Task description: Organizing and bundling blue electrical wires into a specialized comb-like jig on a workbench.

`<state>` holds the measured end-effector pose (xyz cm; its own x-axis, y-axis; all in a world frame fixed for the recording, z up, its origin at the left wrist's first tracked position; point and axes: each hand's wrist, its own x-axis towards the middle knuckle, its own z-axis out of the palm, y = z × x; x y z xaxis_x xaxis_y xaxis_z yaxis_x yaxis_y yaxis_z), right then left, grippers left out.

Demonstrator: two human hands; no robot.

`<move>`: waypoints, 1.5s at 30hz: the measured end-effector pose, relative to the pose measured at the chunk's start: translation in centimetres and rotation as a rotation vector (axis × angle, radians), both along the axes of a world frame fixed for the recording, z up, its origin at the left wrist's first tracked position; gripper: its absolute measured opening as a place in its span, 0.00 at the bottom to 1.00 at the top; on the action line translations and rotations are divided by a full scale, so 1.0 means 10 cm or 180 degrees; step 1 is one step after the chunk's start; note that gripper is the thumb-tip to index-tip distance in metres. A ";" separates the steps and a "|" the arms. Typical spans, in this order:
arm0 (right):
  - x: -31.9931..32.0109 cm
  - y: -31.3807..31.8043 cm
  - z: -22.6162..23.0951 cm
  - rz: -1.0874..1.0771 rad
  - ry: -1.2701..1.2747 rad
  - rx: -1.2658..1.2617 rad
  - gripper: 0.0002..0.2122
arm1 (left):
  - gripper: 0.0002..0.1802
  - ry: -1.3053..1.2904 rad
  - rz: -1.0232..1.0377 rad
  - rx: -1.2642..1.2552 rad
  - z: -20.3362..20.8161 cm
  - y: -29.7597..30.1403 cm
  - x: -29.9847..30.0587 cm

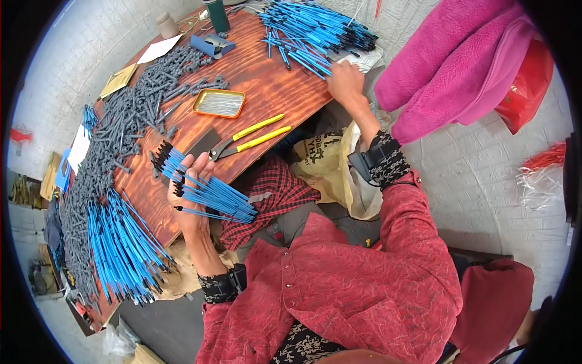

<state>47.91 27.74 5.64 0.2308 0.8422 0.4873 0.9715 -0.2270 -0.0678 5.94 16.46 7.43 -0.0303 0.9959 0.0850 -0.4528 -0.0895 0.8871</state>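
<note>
The person wears a mottled red shirt (364,291) with small snaps (288,284) down its front edge. Beyond the shirt's sleeves show black cuffs (390,167) with pale patterning and dark strapped devices (360,162); at the shirt's opening, black floral cloth (306,344).

A dark green cylindrical container (217,16) stands at the far edge of the bench (257,76); a beige container (167,26) is located to its left. A white sheet (159,48) lies nearby. At right, a magenta fleece cloth (454,67) adjoins glossy red plastic (528,91). A maroon cover (494,306), lower right, appears to enclose a seat.
</note>
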 end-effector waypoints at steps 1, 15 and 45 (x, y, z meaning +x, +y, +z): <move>0.14 0.03 -0.08 -0.0181 -0.0277 -0.0435 0.11 | 0.23 0.0014 0.0037 -0.0022 0.02 0.00 0.01; 0.22 -0.01 -0.08 0.0574 0.1812 -0.0481 0.15 | 0.23 0.0033 0.0039 -0.0038 -0.03 -0.01 -0.03; -0.60 -0.78 0.18 0.3323 0.5820 -0.1488 0.09 | 0.14 -0.0237 0.0076 0.0071 -0.12 -0.03 -0.13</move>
<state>41.92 19.89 7.48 -0.4260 0.9000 0.0918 -0.3467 -0.0688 -0.9354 4.67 16.19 6.25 -0.0611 0.9927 0.1037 -0.5150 -0.1204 0.8487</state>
